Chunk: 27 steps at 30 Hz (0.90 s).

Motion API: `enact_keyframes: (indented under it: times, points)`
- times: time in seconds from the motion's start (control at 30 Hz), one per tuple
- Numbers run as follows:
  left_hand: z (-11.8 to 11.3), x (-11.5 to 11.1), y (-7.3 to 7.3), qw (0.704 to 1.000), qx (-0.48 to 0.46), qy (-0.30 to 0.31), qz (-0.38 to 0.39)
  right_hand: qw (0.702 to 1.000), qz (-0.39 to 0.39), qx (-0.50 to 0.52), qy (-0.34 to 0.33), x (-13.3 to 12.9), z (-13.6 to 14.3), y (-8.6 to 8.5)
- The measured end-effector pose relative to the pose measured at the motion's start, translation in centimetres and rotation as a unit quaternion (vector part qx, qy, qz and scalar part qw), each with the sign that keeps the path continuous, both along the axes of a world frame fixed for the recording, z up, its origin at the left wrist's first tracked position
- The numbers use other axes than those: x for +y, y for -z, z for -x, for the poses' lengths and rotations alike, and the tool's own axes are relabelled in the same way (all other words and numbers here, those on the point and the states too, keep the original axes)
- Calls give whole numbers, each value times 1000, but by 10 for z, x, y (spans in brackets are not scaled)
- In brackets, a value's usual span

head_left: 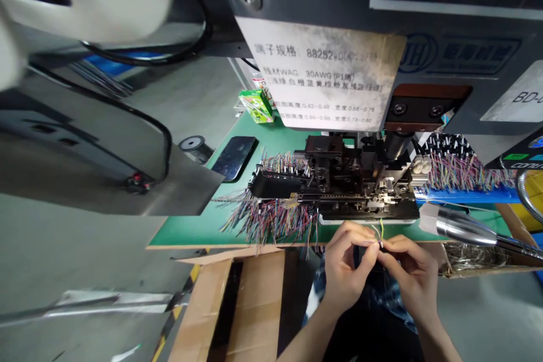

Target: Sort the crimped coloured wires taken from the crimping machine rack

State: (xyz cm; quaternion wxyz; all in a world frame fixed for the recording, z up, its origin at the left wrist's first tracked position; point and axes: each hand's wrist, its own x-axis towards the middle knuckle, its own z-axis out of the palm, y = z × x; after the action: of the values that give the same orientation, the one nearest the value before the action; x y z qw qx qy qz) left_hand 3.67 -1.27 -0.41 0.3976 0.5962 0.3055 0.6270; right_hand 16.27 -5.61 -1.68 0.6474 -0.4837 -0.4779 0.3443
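Note:
Both hands meet just in front of the bench's front edge, below a dark crimping machine [339, 181]. Thin wires [382, 231], one of them yellow-green, rise from between the fingertips toward the machine's front. My left hand [350, 266] pinches the wires between thumb and forefinger. Close against it, my right hand [409, 268] pinches the same small bundle with its fingertips. The lower part of the wires is hidden behind the fingers.
Piles of multicoloured wires [271, 220] lie left of the machine, with more wires [462, 167] in a blue tray at right. A phone [235, 157], a wire spool [195, 147] and a green box [257, 106] stand left. A metal flexible-neck lamp [462, 226] juts in from the right; cardboard boxes [254, 300] sit below.

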Motion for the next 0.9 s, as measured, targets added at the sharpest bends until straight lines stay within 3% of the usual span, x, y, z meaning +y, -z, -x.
enact_keyframes:
  times: [0.13,0.37,0.53,0.67,0.77,0.9]
  points:
    - [-4,-2,3,999,-36,21,28,999,-8,33,0,-1,-2,-2]
    - [4,1,12,984,-75,107,124,1000,-14,5,-27,3,-9,-10]
    - [9,-5,22,944,-92,192,251,995,-42,-86,18,5,-13,-11]
    - [12,-6,20,924,-57,239,293,994,-14,-107,-11,5,-15,-10]
    - [12,-3,16,916,-53,253,306,997,29,-55,-56,6,-16,-11]
    - [12,1,15,902,-44,261,340,995,74,48,-41,11,-14,-15]
